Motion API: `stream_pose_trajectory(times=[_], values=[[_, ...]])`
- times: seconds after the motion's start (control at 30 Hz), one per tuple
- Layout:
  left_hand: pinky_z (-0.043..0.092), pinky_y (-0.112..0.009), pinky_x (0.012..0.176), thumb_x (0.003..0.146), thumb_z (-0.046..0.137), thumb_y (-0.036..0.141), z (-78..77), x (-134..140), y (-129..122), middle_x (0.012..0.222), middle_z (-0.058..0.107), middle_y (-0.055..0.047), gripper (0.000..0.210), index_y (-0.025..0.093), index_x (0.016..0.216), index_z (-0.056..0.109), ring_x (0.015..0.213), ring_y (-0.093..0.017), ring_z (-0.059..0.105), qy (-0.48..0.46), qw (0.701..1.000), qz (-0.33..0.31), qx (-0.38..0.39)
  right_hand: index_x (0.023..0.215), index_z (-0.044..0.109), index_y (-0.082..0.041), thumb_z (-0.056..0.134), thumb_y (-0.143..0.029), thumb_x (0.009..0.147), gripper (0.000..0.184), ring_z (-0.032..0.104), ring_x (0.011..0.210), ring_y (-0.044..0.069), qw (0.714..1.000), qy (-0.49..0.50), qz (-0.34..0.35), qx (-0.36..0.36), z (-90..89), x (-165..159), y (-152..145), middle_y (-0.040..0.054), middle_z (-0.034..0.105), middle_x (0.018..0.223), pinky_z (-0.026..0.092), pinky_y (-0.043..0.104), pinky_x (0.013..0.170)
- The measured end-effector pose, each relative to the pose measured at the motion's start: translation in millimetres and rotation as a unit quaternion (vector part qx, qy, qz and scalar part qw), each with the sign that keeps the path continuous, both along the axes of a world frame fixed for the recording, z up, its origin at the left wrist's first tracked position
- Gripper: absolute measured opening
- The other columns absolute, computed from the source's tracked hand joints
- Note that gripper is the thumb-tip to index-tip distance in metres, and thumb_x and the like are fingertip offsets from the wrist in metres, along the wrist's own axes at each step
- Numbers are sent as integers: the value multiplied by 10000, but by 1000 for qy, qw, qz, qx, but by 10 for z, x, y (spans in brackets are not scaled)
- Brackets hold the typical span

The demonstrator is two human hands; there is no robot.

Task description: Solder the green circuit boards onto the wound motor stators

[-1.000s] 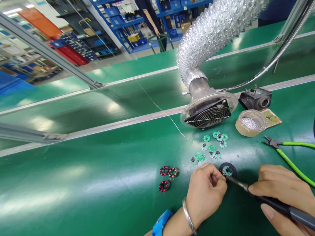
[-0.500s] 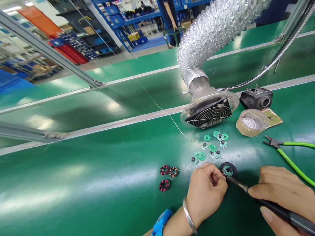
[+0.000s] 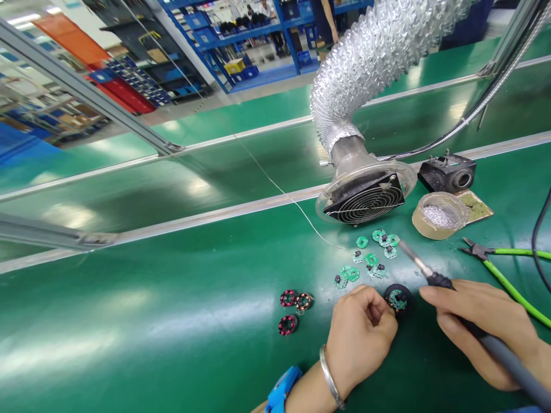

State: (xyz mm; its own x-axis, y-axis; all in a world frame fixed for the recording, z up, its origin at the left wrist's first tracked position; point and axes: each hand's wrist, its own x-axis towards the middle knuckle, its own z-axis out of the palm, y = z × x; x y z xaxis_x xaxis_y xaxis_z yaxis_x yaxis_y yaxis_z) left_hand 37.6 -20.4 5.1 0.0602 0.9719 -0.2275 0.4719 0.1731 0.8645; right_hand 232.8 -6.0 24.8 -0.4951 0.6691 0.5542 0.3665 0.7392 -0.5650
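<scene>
My right hand [image 3: 486,330] is closed around the dark handle of a soldering iron [image 3: 415,257]. Its metal tip points up and left, close to the loose boards. At the left edge of a small round green circuit board [image 3: 398,299], my left hand [image 3: 364,330] is pinched shut. That board sits on a black round base [image 3: 407,308] and has a black part on top; copper-coloured bits show at its near edge. My fingers partly hide the pinch point. Several loose round green circuit boards [image 3: 371,260] lie just beyond.
Three wound ring coils [image 3: 287,325] lie left of my left hand. An exhaust hood [image 3: 365,198] hangs over the bench. Behind the iron are a tub of metal shavings [image 3: 438,217], a sponge [image 3: 476,205] and a black iron stand [image 3: 450,172]. Green-handled cutters [image 3: 480,250] lie right. Thin wire [image 3: 297,202] dangles.
My right hand has lifted the soldering iron off the board's edge and swung its tip up and away. My left hand has stayed in place. A person in the background has shifted right.
</scene>
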Motion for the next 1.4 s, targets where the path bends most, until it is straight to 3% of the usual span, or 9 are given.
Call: stream_pose_trajectory(times=[0.07,0.23,0.5,0.8,1.0,1.17,1.23,1.4], values=[[324,-215,487,687,526,95,-8,-2,2,566,491,18,159,183,559,492,514,-107,431,-1,1000,-6,5,1244,526,-200,482,-36,887,396,526,585,145,1000,-24,11,-7,-58,-53,58,0,582,693,433,272,540],[340,-206,477,725,527,131,-16,2,-8,610,467,18,174,182,570,465,522,-99,423,-43,999,-3,15,1172,526,-191,453,-40,891,327,552,817,191,993,-80,71,-40,-161,-148,140,61,603,873,474,330,716],[362,-163,471,727,531,86,15,-35,-32,645,500,21,130,155,628,579,507,-66,439,-63,996,-20,52,1148,503,-188,479,-49,868,313,501,786,160,984,-54,106,-133,-156,-133,182,39,569,874,428,265,688],[404,-156,489,791,547,125,-48,-63,-80,707,533,1,119,151,702,622,521,-63,482,-65,991,-59,101,1103,497,-184,453,-11,823,332,470,773,159,987,-39,113,-109,-152,-150,174,29,541,856,400,267,693],[389,-152,431,793,610,158,-111,-81,-52,763,554,-1,90,157,876,642,453,-40,441,-39,990,-40,132,1170,475,-186,463,0,799,416,476,788,158,991,-5,98,-92,-165,-91,168,39,563,917,410,267,711],[426,-161,479,801,606,140,-107,-29,-19,724,596,-23,109,164,740,693,525,-74,512,-22,978,-44,201,1139,485,-185,476,-45,840,331,500,780,156,989,3,90,-121,-205,-56,175,37,579,905,433,263,698],[424,-162,484,779,606,113,-94,-19,-14,700,589,-16,113,160,713,685,523,-73,508,-12,980,-37,193,1135,494,-196,485,-59,852,314,513,785,157,987,6,89,-134,-227,-61,161,33,588,901,442,264,701],[366,-149,439,731,660,106,-89,-84,1,609,521,48,61,154,755,631,447,-43,424,-38,996,-27,79,1171,492,-206,494,-59,856,348,519,787,160,989,-1,85,-124,-266,-119,136,38,601,906,450,269,698]])
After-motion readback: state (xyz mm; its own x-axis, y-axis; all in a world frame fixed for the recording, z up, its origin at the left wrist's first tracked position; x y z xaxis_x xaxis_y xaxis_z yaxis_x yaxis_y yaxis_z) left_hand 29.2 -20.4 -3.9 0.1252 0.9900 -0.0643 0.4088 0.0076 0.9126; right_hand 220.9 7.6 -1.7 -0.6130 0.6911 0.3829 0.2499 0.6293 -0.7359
